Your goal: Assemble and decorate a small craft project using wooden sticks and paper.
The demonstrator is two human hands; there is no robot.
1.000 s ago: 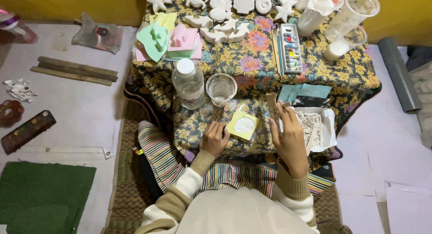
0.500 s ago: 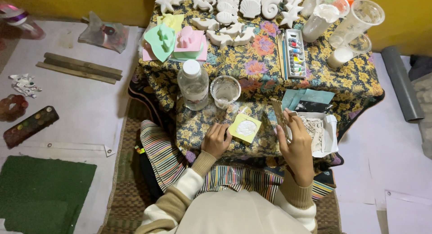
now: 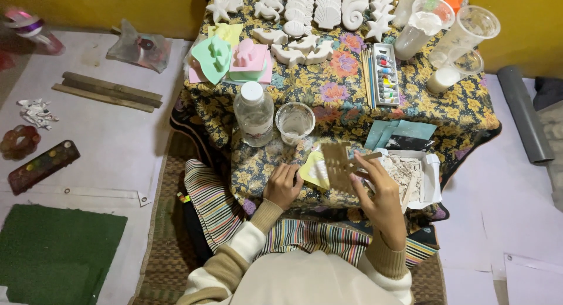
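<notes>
Left hand (image 3: 283, 185): fingers curled, resting on the worktop (image 3: 328, 85) and touching the left edge of the yellow mould (image 3: 315, 169); whether it pinches the mould or only steadies it I cannot tell.
Right hand (image 3: 381, 193): raised over the worktop, fingers grasping a brown slatted piece (image 3: 338, 166) that looks like cardboard or thin wood, held tilted just above the mould.
Mould: flat on the near edge of the floral cloth, partly hidden by the slatted piece.
Near things: empty-looking clear cup (image 3: 294, 121) and capped bottle (image 3: 254, 113) stand side by side just beyond the mould; a white tray (image 3: 431, 175) of pale scraps lies just right of the right hand.
Far things: white plaster figures (image 3: 305, 15), a paint set (image 3: 385, 75) with brushes beside it, and tall cups (image 3: 463, 35) at the back right.
Risk, spill: the cup and bottle stand close to both hands; a wide sweep of the slatted piece could knock them over.
Risk, drop: the mould sits at the worktop's near edge, so a push from the left hand could slide it onto the lap.
Risk, breakage: the slatted piece looks thin; a hard squeeze might bend it.
</notes>
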